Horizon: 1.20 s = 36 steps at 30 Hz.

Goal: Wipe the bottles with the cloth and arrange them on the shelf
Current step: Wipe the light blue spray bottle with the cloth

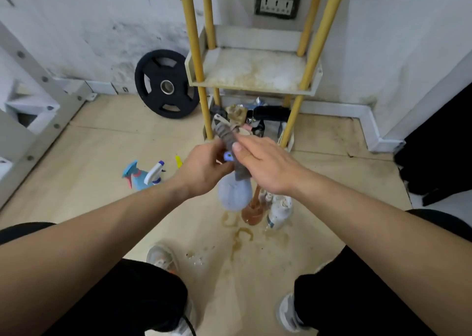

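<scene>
L hand grips pale bottle by neck, R hand pinches grey cloth on its top. Shelf just behind, more bottles on floor below.

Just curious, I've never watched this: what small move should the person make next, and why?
Probably draw the right hand and its grey cloth down over the pale bottle: the cloth covers only its top, where the left hand grips, and the round body below is uncovered.
</scene>
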Motion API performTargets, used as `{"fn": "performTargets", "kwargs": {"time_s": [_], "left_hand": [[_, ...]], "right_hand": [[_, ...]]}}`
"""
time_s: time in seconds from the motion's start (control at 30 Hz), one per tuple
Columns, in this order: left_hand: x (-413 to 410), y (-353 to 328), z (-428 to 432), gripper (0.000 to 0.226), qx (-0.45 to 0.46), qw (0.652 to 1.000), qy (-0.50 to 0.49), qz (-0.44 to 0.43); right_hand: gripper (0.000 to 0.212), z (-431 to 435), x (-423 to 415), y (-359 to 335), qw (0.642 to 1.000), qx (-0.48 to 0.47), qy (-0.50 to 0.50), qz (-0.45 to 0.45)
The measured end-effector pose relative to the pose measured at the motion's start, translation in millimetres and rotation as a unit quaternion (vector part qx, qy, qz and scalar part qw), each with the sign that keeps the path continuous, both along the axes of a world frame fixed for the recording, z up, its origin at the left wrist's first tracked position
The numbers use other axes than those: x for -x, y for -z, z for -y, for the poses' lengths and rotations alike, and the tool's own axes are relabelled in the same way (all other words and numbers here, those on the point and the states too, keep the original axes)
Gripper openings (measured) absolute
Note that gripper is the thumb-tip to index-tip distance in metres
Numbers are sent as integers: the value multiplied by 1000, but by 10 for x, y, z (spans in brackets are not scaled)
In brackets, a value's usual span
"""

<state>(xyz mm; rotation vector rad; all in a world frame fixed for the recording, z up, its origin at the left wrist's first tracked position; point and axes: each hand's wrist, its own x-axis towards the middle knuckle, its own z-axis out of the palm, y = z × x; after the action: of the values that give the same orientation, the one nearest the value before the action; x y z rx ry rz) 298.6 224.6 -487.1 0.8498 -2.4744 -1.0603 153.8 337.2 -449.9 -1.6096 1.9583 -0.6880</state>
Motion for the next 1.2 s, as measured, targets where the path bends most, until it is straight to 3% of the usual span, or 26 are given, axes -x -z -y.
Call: {"fn": "performTargets", "kwargs": {"time_s": [0.17, 0.37, 0.57, 0.63, 0.7, 0.87, 0.97, 1.0, 1.13, 1.2], "left_hand": [[82, -460, 89, 18, -44, 995, 2, -91], [193, -482, 171, 23, -102, 983, -27, -149], [373, -405, 176, 9, -164, 966, -83, -183], [426, -388, 189, 10, -178, 958, -101, -199], [475, -383, 182, 8, -192, 952, -115, -211], [592, -364, 123, 7, -238, 938, -123, -220], [645, -369, 55, 7, -270, 931, -112, -221], [657, -382, 34, 7, -283, 925, -112, -227], [654, -443, 35, 9, -290, 917, -130, -241], [639, -450, 62, 9, -274, 921, -141, -238]], "right_hand": [[56, 163, 131, -67, 994, 80, 0, -75], [46, 290, 304, 18, 985, 166, 48, -24], [37, 374, 499, 119, 977, 154, 130, 75], [46, 423, 563, 163, 963, 115, 177, 167], [60, 449, 599, 201, 953, 91, 207, 200], [35, 403, 475, 139, 966, 184, 174, 44], [46, 407, 478, 168, 961, 230, 115, -99], [48, 412, 517, 191, 960, 235, 107, -108], [40, 388, 611, 149, 966, 239, 92, 30], [27, 397, 632, 178, 968, 196, 117, 106]]}}
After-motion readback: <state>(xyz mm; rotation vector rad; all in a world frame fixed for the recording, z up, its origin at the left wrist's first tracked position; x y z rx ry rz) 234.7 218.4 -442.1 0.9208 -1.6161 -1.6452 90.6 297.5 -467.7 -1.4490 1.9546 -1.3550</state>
